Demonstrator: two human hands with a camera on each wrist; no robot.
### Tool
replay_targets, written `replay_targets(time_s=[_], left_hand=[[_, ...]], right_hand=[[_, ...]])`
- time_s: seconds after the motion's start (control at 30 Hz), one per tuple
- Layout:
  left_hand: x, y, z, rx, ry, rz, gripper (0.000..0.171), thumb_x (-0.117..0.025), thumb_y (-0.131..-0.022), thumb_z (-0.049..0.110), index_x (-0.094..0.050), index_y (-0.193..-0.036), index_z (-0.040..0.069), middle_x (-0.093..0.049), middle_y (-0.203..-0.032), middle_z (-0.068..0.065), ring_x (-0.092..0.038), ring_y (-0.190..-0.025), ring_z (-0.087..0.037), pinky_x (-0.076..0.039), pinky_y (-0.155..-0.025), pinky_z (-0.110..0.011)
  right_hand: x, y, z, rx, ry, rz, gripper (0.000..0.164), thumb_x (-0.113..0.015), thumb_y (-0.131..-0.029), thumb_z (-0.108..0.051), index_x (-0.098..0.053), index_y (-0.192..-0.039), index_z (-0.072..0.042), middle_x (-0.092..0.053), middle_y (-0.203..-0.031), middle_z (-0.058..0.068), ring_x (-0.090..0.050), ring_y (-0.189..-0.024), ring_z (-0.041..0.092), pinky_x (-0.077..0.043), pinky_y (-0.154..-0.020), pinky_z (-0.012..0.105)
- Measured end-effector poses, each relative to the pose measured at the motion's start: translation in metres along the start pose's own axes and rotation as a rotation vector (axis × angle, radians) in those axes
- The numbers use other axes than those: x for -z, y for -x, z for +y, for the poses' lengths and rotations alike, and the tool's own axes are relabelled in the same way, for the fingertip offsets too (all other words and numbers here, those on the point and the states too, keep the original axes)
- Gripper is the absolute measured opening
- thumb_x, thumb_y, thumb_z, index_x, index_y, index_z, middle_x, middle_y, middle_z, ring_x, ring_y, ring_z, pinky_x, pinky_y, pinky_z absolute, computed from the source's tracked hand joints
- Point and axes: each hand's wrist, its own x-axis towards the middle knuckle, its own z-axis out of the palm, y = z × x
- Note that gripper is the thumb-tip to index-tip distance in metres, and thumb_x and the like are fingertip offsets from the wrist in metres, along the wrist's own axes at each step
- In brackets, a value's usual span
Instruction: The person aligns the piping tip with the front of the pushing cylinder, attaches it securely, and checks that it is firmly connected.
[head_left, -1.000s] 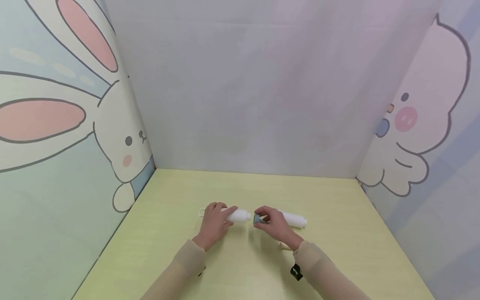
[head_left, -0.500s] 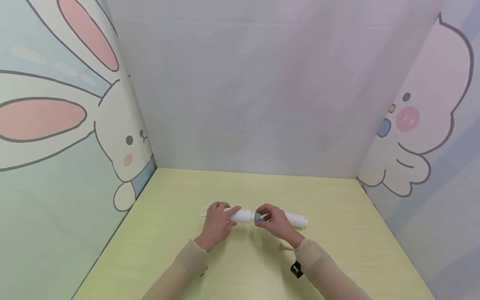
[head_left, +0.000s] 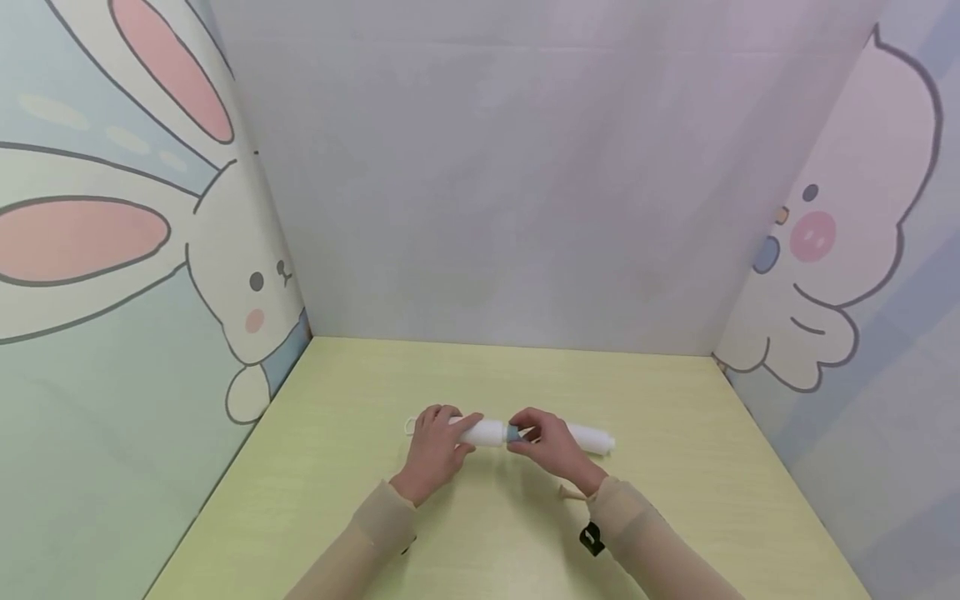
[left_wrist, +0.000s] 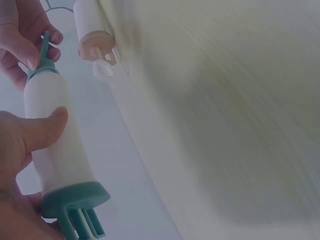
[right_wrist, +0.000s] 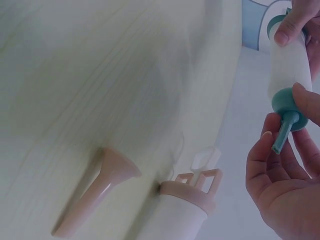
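My left hand [head_left: 435, 454] grips a white syringe-like tube [head_left: 482, 432] that lies sideways above the table, its mouth pointing right. A teal collar with bars [left_wrist: 75, 197] closes the tube's other end, shown in the left wrist view. At the mouth sits a teal funnel-shaped nozzle [right_wrist: 286, 131] with a thin spout. My right hand [head_left: 557, 450] pinches this nozzle between thumb and fingers, and it meets the tube's end. Whether the nozzle is fixed tight cannot be seen.
A second white syringe-like tube [head_left: 591, 439] with a pink collar [right_wrist: 187, 194] lies beyond my right hand. Near my right wrist lies a pink funnel-shaped nozzle [right_wrist: 100, 190] on the pale yellow table [head_left: 360, 375]. Cartoon-printed walls [head_left: 247, 208] stand at both sides.
A second ago a gap showed between the teal nozzle and the tube's mouth. The left hand and tube have shifted slightly right, and the nozzle is now against the tube.
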Motion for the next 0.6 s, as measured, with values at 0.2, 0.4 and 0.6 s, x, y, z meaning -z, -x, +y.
replay_targets(time_s=[0.2, 0.4, 0.6], left_hand=[[0.0002, 0.0006, -0.0001, -0.01, 0.021, 0.012, 0.049, -0.082, -0.075, 0.025, -0.065, -0.12, 0.024, -0.057, -0.105, -0.008, -0.048, -0.098, -0.032, -0.039, -0.084, -0.05], [0.0011, 0.0007, 0.0004, -0.002, 0.028, 0.013, 0.05, -0.083, -0.075, 0.024, -0.065, -0.122, 0.023, -0.057, -0.105, -0.008, -0.047, -0.099, -0.032, -0.039, -0.085, -0.05], [-0.0003, 0.0, -0.0001, 0.0, 0.021, 0.009, 0.05, -0.083, -0.074, 0.024, -0.065, -0.121, 0.025, -0.057, -0.106, -0.008, -0.048, -0.099, -0.031, -0.039, -0.085, -0.05]], right_hand=[[-0.0009, 0.0004, -0.0011, -0.007, 0.002, 0.008, 0.026, -0.074, -0.085, -0.015, -0.064, -0.108, -0.008, -0.065, -0.103, 0.003, -0.063, -0.08, 0.016, -0.052, -0.068, 0.03], [-0.0009, -0.0011, -0.0021, -0.016, -0.014, 0.012, 0.026, -0.074, -0.085, -0.015, -0.064, -0.108, -0.009, -0.065, -0.104, 0.003, -0.064, -0.083, 0.016, -0.052, -0.071, 0.03], [0.0003, -0.0029, 0.0008, -0.017, -0.01, 0.003, 0.027, -0.075, -0.084, -0.018, -0.066, -0.107, -0.007, -0.067, -0.103, 0.006, -0.065, -0.082, 0.017, -0.052, -0.07, 0.03]])
